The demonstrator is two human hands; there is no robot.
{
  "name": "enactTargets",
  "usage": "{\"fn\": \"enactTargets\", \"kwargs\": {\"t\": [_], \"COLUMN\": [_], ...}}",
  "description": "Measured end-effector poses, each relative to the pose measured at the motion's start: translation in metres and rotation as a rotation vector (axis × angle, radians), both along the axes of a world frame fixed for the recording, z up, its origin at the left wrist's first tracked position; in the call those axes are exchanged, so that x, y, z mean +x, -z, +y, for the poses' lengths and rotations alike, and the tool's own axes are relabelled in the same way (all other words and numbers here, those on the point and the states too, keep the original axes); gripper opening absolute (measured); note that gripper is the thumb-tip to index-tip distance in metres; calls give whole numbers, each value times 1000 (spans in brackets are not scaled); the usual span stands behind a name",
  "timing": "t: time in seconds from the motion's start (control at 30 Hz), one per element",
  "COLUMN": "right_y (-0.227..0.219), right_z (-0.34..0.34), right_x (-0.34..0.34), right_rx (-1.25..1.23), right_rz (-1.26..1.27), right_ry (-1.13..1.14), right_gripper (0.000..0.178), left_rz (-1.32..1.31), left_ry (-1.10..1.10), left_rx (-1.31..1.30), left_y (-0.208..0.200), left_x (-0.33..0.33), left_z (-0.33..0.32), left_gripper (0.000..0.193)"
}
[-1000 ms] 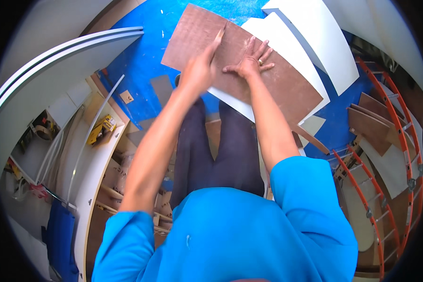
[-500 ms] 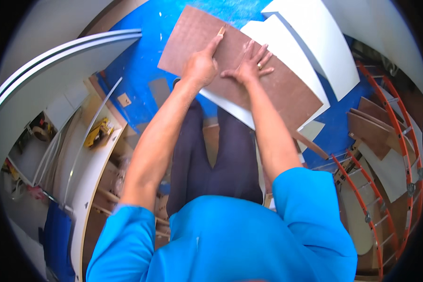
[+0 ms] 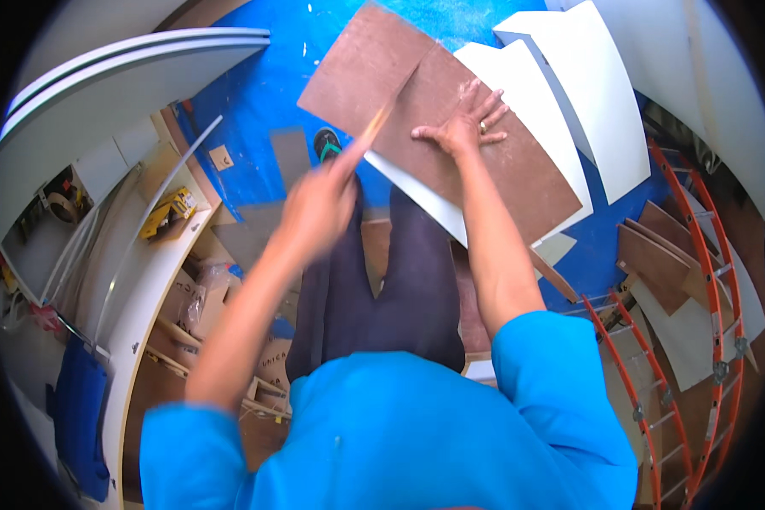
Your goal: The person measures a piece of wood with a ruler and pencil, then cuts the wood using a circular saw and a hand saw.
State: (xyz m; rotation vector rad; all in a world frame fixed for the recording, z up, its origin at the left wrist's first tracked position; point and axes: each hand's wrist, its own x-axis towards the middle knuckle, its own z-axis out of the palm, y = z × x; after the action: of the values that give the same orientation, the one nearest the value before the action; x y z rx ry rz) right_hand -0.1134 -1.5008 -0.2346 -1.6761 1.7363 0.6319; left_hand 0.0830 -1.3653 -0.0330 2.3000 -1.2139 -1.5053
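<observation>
My left hand point(image 3: 319, 204), smeared by motion, is closed round a slim tan tool point(image 3: 376, 126). The tool slants up over a brown board point(image 3: 501, 174), its far end near a dark straight line across the board; its exact kind cannot be made out. My right hand point(image 3: 467, 123) lies flat on the board with fingers spread, to the right of that line, a ring on one finger. The board rests at a slant on a white panel point(image 3: 518, 81), which shows beyond its far and near edges.
Another white panel point(image 3: 586, 76) lies at the far right on the blue floor covering point(image 3: 289, 34). Orange ladders point(image 3: 714, 280) and brown board offcuts point(image 3: 654, 263) are to the right. At the left stand a white cabinet carcass point(image 3: 157, 314) and large white panels point(image 3: 136, 68). My sandalled foot point(image 3: 326, 143) is beside the board.
My left hand has drawn the tool back toward my body and left, away from the board's far edge. My right hand stays pressed on the board. The view has shifted slightly.
</observation>
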Motion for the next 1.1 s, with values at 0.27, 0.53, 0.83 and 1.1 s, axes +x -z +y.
{"fn": "enactTargets", "kwargs": {"t": [0.27, 0.53, 0.83, 1.1], "right_y": [13, -1, 7, 1], "right_z": [-13, -4, 8, 12], "right_x": [1, -12, 1, -23], "right_rx": [-26, 4, 8, 5], "right_rz": [-32, 4, -49, -33], "right_ry": [24, 26, -28, 18], "right_gripper": [178, 179, 177, 177], "left_rz": [19, 119, 25, 94], "left_ry": [27, -105, -41, -129], "left_rx": [-6, 79, -163, 203], "left_y": [2, -131, 91, -168], "left_x": [-18, 7, -20, 5], "left_z": [-52, 53, -74, 73], "left_gripper": [67, 66, 67, 61]}}
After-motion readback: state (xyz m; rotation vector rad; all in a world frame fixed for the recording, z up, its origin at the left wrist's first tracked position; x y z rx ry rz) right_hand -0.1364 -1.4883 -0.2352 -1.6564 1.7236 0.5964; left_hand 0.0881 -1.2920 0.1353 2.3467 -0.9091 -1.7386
